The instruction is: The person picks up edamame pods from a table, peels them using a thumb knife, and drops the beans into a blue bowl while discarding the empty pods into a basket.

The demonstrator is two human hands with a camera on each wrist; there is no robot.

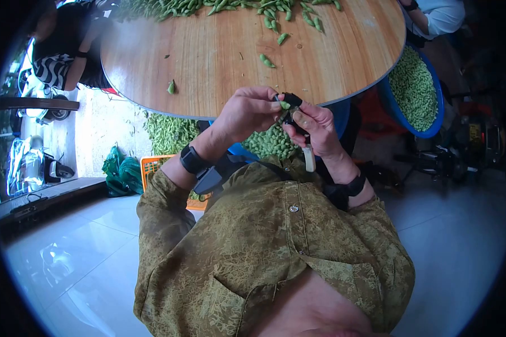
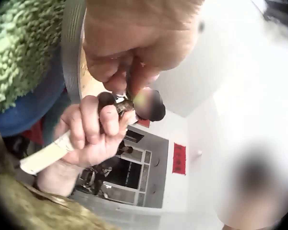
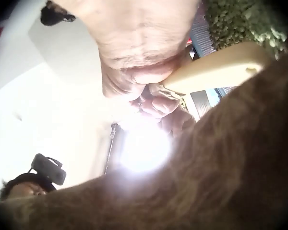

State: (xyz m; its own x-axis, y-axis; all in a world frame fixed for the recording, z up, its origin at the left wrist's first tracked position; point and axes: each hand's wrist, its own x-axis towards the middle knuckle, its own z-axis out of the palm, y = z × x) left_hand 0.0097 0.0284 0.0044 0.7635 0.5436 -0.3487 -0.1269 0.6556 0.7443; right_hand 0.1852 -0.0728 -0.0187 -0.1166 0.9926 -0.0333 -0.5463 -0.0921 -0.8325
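Note:
In the head view my left hand [image 1: 252, 111] pinches a green soybean pod [image 1: 285, 105] between thumb and fingertips, over the table's near edge. My right hand [image 1: 319, 128] meets it there, its fingers curled round a tool with a cream handle [image 1: 310, 159]. That handle [image 2: 47, 154] sticks out below the right fist in the left wrist view, and dark material shows near the fingertips. The tool's working end is hidden among the fingers. From the right wrist, the handle [image 3: 221, 69] points away from the palm; glare washes out the fingertips.
A round wooden table [image 1: 219, 62] carries a heap of pods [image 1: 168, 7] and a few strays. Below the hands is a container of green beans [image 1: 271, 141]; a blue basin of beans [image 1: 415, 92] stands right. An orange crate [image 1: 150, 167] and green bags [image 1: 122, 173] lie left. Other people sit across.

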